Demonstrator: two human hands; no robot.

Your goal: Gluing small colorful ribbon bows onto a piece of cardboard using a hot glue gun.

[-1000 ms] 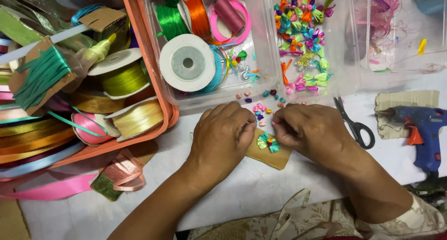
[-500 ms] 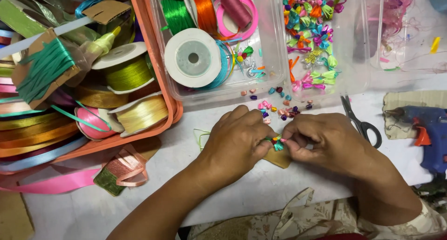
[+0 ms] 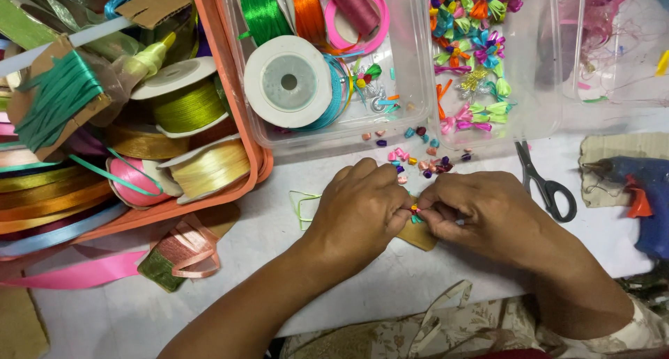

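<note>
Together both hands [image 3: 418, 216] pinch a tiny ribbon flower [image 3: 415, 211] between fingertips.

We see a tiny ribbon flower [image 3: 415, 211] — multicoloured, mostly hidden — pinched at centre frame between both hands, just above a tan cardboard scrap [image 3: 420, 235] lying flat on the white table, partly covered.

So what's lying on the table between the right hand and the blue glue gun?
In the head view, black-handled scissors lie between the right hand and the blue glue gun.
</note>
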